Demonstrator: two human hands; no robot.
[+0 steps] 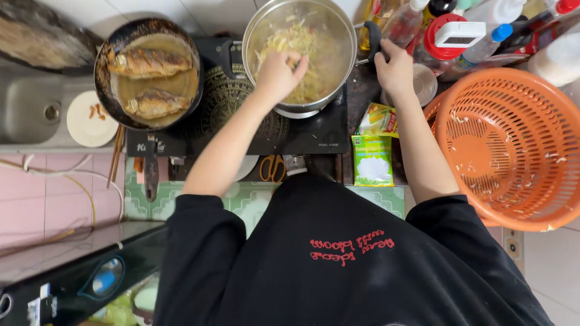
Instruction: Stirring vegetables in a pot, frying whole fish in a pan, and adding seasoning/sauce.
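Left hand [279, 75] gripping a utensil stirring shredded cabbage [296, 45] in the steel pot [338, 24], right hand [394, 69] clamped on its handle [374, 39]; fried fish [150, 62] looks done already, orange colander [513, 145] emptied.

shiny metal pot [347, 36], orange plastic colander [513, 145]

Two fried fish [150, 62]; one pot [338, 72]; one orange basket [544, 199].

Both arms reach forward, bare from the elbow to the hand, with black sleeves covering the upper arms. The left hand [279, 75] is bent down at the wrist, its fingers curled together in a loose fist. The right hand [396, 67] is further out, its fingers closed in a grip, knuckles up.
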